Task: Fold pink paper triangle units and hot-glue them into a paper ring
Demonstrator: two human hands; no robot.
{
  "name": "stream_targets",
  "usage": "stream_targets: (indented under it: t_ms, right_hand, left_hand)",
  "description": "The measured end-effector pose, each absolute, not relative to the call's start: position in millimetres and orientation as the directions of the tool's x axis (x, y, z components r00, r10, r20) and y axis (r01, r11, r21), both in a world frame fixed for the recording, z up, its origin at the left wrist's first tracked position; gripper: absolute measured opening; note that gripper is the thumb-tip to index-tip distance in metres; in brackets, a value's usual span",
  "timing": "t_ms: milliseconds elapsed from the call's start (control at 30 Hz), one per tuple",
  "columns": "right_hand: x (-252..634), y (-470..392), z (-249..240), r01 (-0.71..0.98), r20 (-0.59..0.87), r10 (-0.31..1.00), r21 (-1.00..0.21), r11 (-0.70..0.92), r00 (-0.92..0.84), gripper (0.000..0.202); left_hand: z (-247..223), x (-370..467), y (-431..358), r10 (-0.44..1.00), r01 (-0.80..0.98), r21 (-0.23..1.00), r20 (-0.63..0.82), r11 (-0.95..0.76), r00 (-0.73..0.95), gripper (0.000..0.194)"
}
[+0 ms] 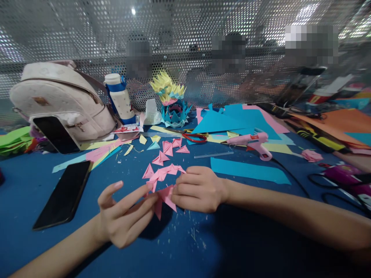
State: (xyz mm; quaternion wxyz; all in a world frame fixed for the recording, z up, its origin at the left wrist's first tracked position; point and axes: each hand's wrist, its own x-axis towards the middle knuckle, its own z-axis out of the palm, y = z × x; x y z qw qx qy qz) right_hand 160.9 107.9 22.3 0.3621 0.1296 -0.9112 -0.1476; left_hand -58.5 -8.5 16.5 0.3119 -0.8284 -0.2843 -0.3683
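Observation:
A ring of folded pink paper pieces (162, 174) is held up between both hands over the blue table. My left hand (127, 216) supports its left side with the fingertips, the thumb raised off the paper. The fingers of my right hand (198, 189) are curled and closed on the ring's right side. Pointed pink flaps hang below, between the hands. Loose pink triangles (160, 157) lie just beyond the ring, near a small light-blue one (153, 145).
A pink glue gun (252, 142), red-handled scissors (194, 138) and a blue paper strip (249, 170) lie to the right. Two phones (64, 195), a backpack (60, 100) and a bottle (120, 98) are left. A folded-paper figure (175, 112) stands behind.

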Motion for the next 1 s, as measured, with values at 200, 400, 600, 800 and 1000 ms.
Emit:
stream_targets:
  t_ms: [200,400,600,800,1000]
  right_hand:
    - [160.3,107.3,22.8,-0.128,0.637,-0.33,0.342,0.931,-0.697,0.022]
    - [162.0,105.9,24.6,-0.13,0.643,-0.313,0.316,0.94,-0.699,0.021]
    - [161.9,111.1,25.8,-0.125,0.637,-0.343,0.362,0.924,-0.69,0.015]
    - [162.3,113.0,25.5,-0.109,0.631,-0.356,0.395,0.912,-0.69,0.019]
    - [162.6,112.1,25.7,-0.107,0.63,-0.349,0.39,0.915,-0.694,0.018]
  left_hand:
    - [16.2,-59.6,-9.2,0.256,0.712,-0.313,0.781,-0.629,0.569,0.027]
    - [17.2,-57.1,-8.5,0.248,0.704,-0.302,0.787,-0.643,0.564,0.026]
    - [15.2,-56.8,-8.4,0.256,0.711,-0.294,0.79,-0.638,0.557,0.027]
    - [15.8,-57.5,-8.3,0.277,0.72,-0.3,0.778,-0.626,0.564,0.026]
    - [16.0,-56.6,-8.0,0.264,0.717,-0.313,0.779,-0.623,0.568,0.026]
